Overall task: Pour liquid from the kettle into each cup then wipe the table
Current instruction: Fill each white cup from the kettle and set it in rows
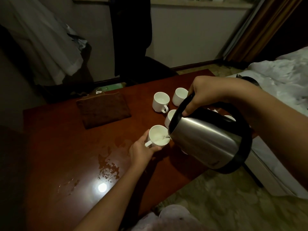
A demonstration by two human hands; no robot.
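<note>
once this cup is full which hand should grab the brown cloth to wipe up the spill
Left. The left hand only steadies the cup and sits nearer the brown cloth and the spill. The right hand is holding the tilted kettle.

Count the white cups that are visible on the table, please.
5: one held by the left hand under the spout, two at the back, two partly behind the kettle. More may be hidden.

No readable text anywhere (the kettle's (206, 139) small mark blurs).
</note>
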